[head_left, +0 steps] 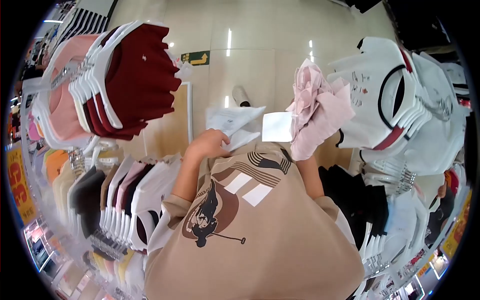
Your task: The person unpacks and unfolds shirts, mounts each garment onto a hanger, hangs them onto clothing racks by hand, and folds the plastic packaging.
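My left hand (210,143) is closed on a crumpled, see-through plastic bag (231,120) with small print on it, held in front of my waist. A bunched pale pink garment (320,112) hangs over my right forearm and covers my right hand, so its fingers are hidden; the cloth is held up there. Beside the garment's left edge is a blank white card (277,127). Whether it is attached to the garment or held with it, I cannot tell. The bag and the card are close together but look apart.
Dark red and pink shirts (135,80) hang on white hangers at the left. White shirts with black trim (372,95) hang at the right. More racked clothes (132,195) flank me on both sides. Ahead lies a tiled floor (260,65) with a green arrow sign (197,58).
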Motion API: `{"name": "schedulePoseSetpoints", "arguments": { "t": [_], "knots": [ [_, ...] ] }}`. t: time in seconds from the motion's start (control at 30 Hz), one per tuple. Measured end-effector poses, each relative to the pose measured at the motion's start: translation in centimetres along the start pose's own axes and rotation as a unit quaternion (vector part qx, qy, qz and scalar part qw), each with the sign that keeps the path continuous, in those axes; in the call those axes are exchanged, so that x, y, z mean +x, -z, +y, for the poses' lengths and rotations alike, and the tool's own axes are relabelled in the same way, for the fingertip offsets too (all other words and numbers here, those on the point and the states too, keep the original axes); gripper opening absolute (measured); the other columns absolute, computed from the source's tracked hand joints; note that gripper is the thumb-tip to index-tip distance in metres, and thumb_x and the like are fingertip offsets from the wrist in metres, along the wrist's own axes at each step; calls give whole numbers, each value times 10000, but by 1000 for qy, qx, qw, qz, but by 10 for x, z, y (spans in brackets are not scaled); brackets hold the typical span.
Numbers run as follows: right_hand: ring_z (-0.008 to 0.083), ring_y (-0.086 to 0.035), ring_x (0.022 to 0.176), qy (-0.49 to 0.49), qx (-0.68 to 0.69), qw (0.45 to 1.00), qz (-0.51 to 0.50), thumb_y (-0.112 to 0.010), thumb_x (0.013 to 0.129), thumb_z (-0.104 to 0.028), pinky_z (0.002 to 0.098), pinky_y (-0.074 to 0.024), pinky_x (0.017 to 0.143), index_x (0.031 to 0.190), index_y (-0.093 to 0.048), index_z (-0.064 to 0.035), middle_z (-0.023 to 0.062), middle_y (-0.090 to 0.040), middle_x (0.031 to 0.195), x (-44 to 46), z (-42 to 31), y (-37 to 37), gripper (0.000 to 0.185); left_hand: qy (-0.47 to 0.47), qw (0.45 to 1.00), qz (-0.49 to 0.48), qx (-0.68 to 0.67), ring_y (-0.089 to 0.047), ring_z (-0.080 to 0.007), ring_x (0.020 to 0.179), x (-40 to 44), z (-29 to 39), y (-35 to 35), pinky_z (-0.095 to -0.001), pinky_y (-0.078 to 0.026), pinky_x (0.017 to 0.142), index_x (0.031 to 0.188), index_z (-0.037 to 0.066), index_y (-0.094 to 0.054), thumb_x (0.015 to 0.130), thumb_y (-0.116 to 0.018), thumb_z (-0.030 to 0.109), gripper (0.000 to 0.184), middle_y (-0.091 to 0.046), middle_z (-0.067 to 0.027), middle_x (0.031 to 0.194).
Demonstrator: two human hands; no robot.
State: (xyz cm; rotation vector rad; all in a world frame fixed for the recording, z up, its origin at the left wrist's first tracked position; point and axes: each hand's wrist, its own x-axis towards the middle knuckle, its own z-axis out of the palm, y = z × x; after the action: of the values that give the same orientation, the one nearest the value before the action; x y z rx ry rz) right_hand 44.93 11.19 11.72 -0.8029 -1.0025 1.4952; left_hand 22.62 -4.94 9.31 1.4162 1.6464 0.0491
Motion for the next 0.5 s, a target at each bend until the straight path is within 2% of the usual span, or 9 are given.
{"name": "schedulePoseSetpoints", "arguments": {
  "t": [0.03,0.13,0.2,0.23,0.27,0.33,0.37,0.47,0.5],
  "knots": [
    [152,-439,1001,29,-65,997,0,-441,936,-78,256,-370,912,1078,-464,-23,39,-445,1023,11,4,-15,153,-5,1000,16,-9,-631,-281,689,13,-9,11,-369,-495,647,916,45,-703,674,-750,275,338,-652,-173,750],
    [165,-455,1017,-82,17,996,-4,-496,884,19,261,-380,918,1105,-476,-16,64,-466,1076,49,0,-40,224,2,994,94,-57,-622,-264,649,47,-24,60,-353,-488,623,879,32,-704,725,-704,233,254,-645,-178,713],
    [159,-481,1017,-102,11,995,17,-512,883,-7,262,-409,900,1134,-480,-23,66,-485,1097,75,22,-48,253,36,975,185,-118,-615,-247,612,63,-26,99,-342,-480,597,860,21,-703,758,-669,197,206,-639,-175,684],
    [152,-503,1003,-114,19,993,16,-514,888,-33,264,-437,875,1151,-481,-31,63,-498,1098,90,24,-58,265,33,963,232,-130,-586,-186,559,71,-31,117,-305,-456,554,880,18,-697,785,-639,156,178,-637,-161,671],
    [145,-525,988,-127,26,991,14,-516,892,-59,265,-465,850,1168,-481,-38,60,-512,1099,105,26,-67,278,39,952,268,-143,-574,-210,548,79,-35,138,-312,-452,551,885,27,-697,783,-636,164,181,-634,-164,671],
    [135,-559,929,-222,237,946,8,-511,896,-85,264,-510,789,1169,-480,-46,48,-531,1045,142,6,-113,277,50,924,339,-168,-551,-259,526,95,-46,174,-328,-444,545,895,46,-696,779,-630,181,190,-629,-169,670],
    [140,-584,855,-207,181,960,45,-477,906,-90,259,-542,737,1142,-494,-54,43,-539,988,154,27,-118,240,31,904,389,-176,-470,-156,470,106,-55,184,-281,-384,489,904,14,-681,797,-635,160,187,-586,-101,581],
    [161,-594,873,-217,257,941,-22,-538,840,-93,276,-539,796,1157,-515,-50,63,-565,1000,183,24,-155,321,11,865,405,-296,-438,-65,491,122,-55,226,-248,-353,474,897,-15,-674,814,-639,134,174,-532,-20,539],
    [165,-595,878,-222,273,935,-42,-544,828,-91,281,-537,801,1164,-515,-50,66,-569,1008,193,27,-164,340,7,848,411,-333,-416,-18,548,124,-51,237,-210,-333,486,900,-48,-674,835,-632,102,169,-516,41,574]
  ]
}}
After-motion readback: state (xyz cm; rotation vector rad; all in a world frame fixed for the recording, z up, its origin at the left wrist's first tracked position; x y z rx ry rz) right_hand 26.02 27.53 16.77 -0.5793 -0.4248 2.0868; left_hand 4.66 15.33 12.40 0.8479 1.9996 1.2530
